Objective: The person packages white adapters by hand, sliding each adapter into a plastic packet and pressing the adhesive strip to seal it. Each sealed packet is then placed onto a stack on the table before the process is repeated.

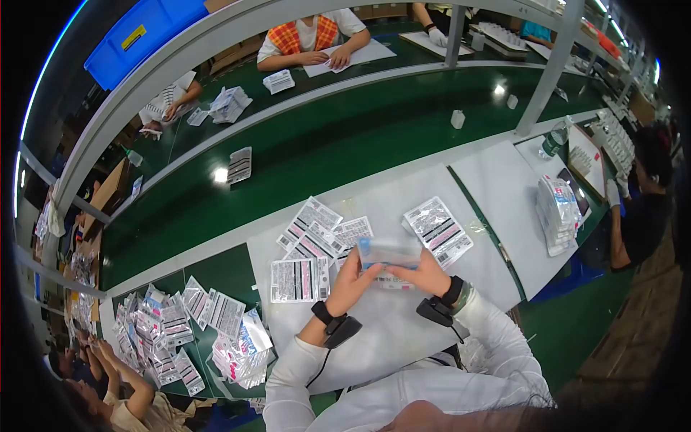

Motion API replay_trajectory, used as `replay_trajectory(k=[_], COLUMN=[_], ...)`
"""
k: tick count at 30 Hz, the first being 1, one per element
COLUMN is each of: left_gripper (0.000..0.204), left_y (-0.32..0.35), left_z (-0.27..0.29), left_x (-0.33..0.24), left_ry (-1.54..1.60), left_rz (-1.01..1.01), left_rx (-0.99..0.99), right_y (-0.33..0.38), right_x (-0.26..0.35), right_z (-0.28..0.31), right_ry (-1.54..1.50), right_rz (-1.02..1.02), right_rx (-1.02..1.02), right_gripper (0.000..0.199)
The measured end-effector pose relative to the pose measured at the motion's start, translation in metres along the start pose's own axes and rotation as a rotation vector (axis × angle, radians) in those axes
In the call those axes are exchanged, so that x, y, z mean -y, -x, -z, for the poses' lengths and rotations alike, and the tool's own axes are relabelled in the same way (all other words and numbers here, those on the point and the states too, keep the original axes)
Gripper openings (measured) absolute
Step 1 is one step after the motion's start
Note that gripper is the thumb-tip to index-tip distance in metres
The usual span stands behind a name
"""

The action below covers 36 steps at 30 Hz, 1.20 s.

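Observation:
Between my two hands, above the white work board (360, 338), is a partly see-through plastic pouch (389, 253) with blue print at its left end. My left hand (350, 282) grips its left side and my right hand (430, 275) its right side, with both thumbs meeting along the near edge. What lies inside the pouch is blurred. Left of my hands, several printed flat packets (311, 241) overlap on the board, one packet (294, 281) lying closest to my left wrist. Beyond my right hand lies a small stack of similar packets (437, 229).
A large heap of packets (165, 324) covers the table at left. Past the board runs a green conveyor belt (324, 155) carrying a single packet (240, 165) and small white pieces (458, 119). At right are bundled packets (558, 212) and a bottle (554, 139). Co-workers sit around.

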<state>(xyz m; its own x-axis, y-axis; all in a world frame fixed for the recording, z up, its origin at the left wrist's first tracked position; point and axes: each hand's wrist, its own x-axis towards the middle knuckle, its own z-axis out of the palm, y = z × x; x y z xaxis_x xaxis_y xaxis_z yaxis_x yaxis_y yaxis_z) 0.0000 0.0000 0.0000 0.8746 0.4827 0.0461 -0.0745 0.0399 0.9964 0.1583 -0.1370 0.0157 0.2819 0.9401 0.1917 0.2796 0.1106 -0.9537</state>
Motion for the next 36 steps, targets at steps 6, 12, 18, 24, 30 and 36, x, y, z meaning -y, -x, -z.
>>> replay_trajectory(k=[6, 12, 18, 24, 30, 36], left_gripper=[0.021, 0.010, 0.010, 0.012, 0.014, 0.015], left_y=[0.007, 0.008, 0.008, 0.010, 0.013, 0.017], left_z=[0.012, 0.014, 0.017, 0.015, 0.011, 0.009], left_x=[-0.023, -0.011, 0.002, 0.003, 0.001, -0.003], left_ry=[0.025, 0.092, 0.086, 0.088, -0.210, -0.473], left_rz=[-0.161, -0.143, -0.101, -0.072, -0.018, -0.060], left_rx=[-0.081, -0.109, -0.135, -0.109, 0.051, 0.122], right_y=[0.004, -0.024, -0.032, -0.032, -0.034, -0.038], right_x=[0.055, 0.037, 0.003, -0.015, 0.017, 0.042], right_z=[0.079, 0.076, 0.052, 0.056, 0.058, 0.058], right_ry=[0.093, 1.371, 1.321, 1.083, 1.052, 0.894], right_rz=[-0.060, -0.342, -0.389, -0.394, -0.458, -0.232], right_rx=[-0.335, -0.269, -0.110, -0.077, -0.054, -0.238], right_gripper=[0.046, 0.035, 0.028, 0.048, 0.046, 0.040])
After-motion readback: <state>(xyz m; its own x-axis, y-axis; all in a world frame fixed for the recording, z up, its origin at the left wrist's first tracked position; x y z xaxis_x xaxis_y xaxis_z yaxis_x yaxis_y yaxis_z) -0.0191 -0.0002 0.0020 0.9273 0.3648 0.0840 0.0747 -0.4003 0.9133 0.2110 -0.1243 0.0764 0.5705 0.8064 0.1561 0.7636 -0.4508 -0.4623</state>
